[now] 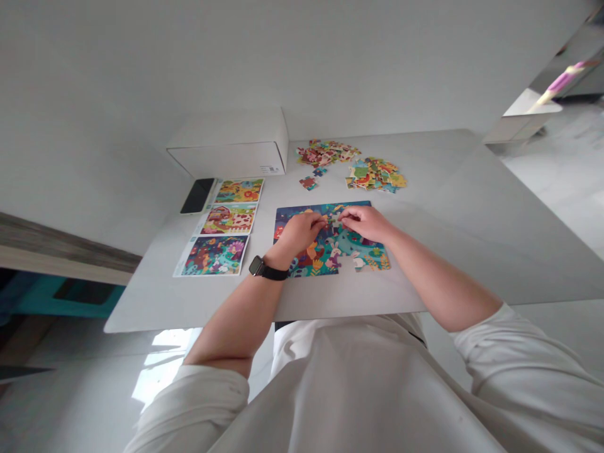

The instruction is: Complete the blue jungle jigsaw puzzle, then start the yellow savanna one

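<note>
My left hand point(299, 233), with a black watch point(257, 266) on its wrist, rests over a partly assembled jigsaw puzzle point(346, 242) with a colourful animal scene. Its fingertips are bunched at the puzzle's middle, and I cannot tell if they hold a piece. My right hand point(365, 223) comes in from the other side, its fingertips pinching a pale puzzle piece point(336, 220). Two heaps of loose puzzle pieces point(328, 152) point(375, 175) lie beyond the hands. A few separate pieces point(307, 182) lie near them.
Several printed picture cards point(229, 219) lie in a column left of the puzzle. Beyond them are a black smartphone point(197, 195) and a white cardboard box point(231, 148) against the wall. The white table point(425, 251) has its near edge against my body.
</note>
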`<state>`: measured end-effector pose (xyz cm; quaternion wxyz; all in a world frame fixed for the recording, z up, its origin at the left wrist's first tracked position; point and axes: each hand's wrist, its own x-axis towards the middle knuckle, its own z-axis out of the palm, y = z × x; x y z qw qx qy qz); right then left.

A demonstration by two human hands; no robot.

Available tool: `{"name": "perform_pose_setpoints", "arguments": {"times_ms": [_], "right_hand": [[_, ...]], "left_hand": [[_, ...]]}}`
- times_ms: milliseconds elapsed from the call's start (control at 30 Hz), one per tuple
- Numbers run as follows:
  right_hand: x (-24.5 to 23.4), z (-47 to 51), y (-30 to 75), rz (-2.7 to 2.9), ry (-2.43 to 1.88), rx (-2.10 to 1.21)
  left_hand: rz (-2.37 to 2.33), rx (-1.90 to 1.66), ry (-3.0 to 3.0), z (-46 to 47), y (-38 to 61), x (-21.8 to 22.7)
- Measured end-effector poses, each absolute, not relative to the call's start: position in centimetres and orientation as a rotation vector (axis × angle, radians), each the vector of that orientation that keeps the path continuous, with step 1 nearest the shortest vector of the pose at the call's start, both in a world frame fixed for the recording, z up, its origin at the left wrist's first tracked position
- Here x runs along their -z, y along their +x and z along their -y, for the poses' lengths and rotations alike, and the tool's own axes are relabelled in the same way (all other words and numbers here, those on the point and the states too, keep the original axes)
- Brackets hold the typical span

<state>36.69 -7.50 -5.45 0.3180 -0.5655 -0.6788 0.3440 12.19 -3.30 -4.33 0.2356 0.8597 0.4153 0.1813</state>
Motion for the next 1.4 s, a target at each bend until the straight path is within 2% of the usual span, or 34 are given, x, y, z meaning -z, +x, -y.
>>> {"name": "perform_pose_setpoints", "arguments": {"times_ms": [367,600,933,1400], "right_hand": [[5.5,7.5,36.6,1.889,-1.546,-0.798],[5.7,7.4,36.8,1.931,-1.457,-0.767],[6.1,7.4,36.8,2.285,-1.077,-0.534],[4.6,8.3,36.0,2.543,-1.195,-0.388]], "left_hand": [[-1.148,-0.529,2.534,3.1,13.2,4.9],[-1.222,-0.647,2.443,2.5,10.6,3.8],[-1.045,-0.361,2.559,2.2,9.8,3.9],[-1.051,-0.206,2.683,1.7,9.9,5.5]]}}
